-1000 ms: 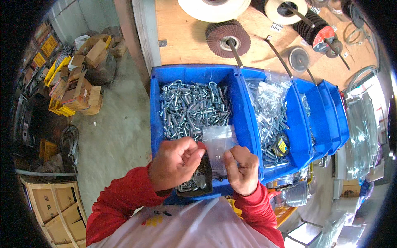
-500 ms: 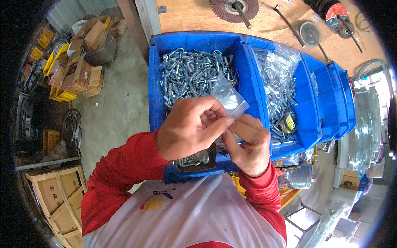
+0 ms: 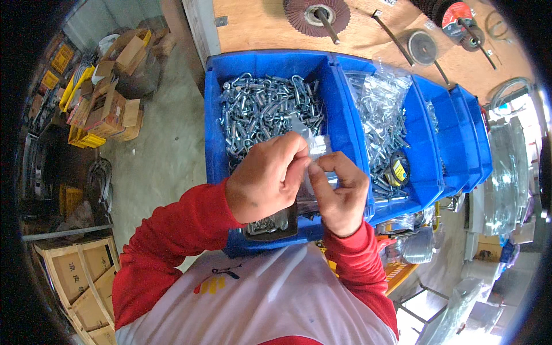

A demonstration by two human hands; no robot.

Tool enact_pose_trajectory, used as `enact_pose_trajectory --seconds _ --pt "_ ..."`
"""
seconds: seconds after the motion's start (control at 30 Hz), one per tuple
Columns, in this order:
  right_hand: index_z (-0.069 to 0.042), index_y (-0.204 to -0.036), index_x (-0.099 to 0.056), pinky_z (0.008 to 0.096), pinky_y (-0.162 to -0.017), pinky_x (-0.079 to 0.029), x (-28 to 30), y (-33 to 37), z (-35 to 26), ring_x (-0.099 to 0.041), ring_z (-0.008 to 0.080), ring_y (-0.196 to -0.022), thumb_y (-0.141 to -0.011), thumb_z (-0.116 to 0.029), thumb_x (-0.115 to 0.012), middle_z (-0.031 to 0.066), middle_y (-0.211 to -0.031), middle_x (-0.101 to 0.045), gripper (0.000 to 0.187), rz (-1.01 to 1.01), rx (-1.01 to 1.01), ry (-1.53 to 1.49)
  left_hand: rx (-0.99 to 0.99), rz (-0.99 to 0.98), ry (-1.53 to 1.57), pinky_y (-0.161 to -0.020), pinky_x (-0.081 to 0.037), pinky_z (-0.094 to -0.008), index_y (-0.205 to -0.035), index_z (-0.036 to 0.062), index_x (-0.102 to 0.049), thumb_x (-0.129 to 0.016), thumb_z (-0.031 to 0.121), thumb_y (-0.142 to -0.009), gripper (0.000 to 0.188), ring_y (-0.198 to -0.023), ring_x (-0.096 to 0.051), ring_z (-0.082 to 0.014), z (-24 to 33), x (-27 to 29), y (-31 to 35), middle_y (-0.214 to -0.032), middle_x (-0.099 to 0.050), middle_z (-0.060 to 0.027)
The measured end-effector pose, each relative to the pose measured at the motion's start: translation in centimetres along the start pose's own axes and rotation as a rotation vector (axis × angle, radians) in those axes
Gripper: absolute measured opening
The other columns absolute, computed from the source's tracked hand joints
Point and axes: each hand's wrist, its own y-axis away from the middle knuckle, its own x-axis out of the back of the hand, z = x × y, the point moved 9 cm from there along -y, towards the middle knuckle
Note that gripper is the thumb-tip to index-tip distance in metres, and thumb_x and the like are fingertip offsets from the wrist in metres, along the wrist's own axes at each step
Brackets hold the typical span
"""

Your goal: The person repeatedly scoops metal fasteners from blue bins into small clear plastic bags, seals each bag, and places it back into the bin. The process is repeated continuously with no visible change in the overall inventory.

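A small clear zip bag [image 3: 318,146] is pinched between my two hands above the nearest blue bin [image 3: 215,152]. My left hand [image 3: 267,178] has thumb and forefinger pressed together on the bag's edge. Thumb and forefinger of my right hand [image 3: 342,192] close on the same edge, just to the right. Loose metal hook bolts [image 3: 264,103] fill the bin beyond my hands. Below them, a small dark tray [image 3: 270,227] with more metal pieces sits at the bin's near end, partly covered by my left hand and wrist.
To the right, a second blue bin [image 3: 422,172] contains filled clear bags [image 3: 382,95] and a yellow-and-black tape measure [image 3: 398,169]. More blue bins follow. Behind stands a wooden board [image 3: 253,29] with abrasive discs on pegs. Cardboard boxes [image 3: 106,112] lie on the floor at left.
My fingertips have drawn closer to my body's midline, and the bag has turned so less of it shows flat. My right hand has shifted slightly left, both still on the bag.
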Motion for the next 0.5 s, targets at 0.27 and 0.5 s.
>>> enact_pose_trajectory --seconds 0.27,0.5 --pt "0.003 -0.074 -0.06 0.0317 -0.062 -0.047 2.6 0.2 1.2 -0.059 0.0161 -0.065 -0.085 0.001 -0.067 0.0101 -0.069 -0.062 0.013 0.27 -0.022 0.066 0.11 0.052 -0.063 -0.057 -0.051 -0.0359 -0.094 0.0032 -0.056 -0.069 -0.004 -0.085 0.018 -0.065 -0.065 -0.0248 -1.1 1.7 0.7 -0.079 -0.061 -0.0115" --pt "0.0 -0.076 -0.061 0.0352 -0.058 -0.048 1.6 -0.2 -0.1 -0.062 0.0229 -0.058 -0.084 -0.004 -0.069 0.0141 -0.069 -0.064 0.011 0.21 -0.017 0.141 0.014 -0.161 -0.534 -0.06 -0.051 -0.0432 -0.111 0.0112 -0.072 -0.069 0.001 -0.079 0.034 -0.071 -0.063 -0.0337 0.8 0.7 1.0 -0.082 -0.056 -0.0139"
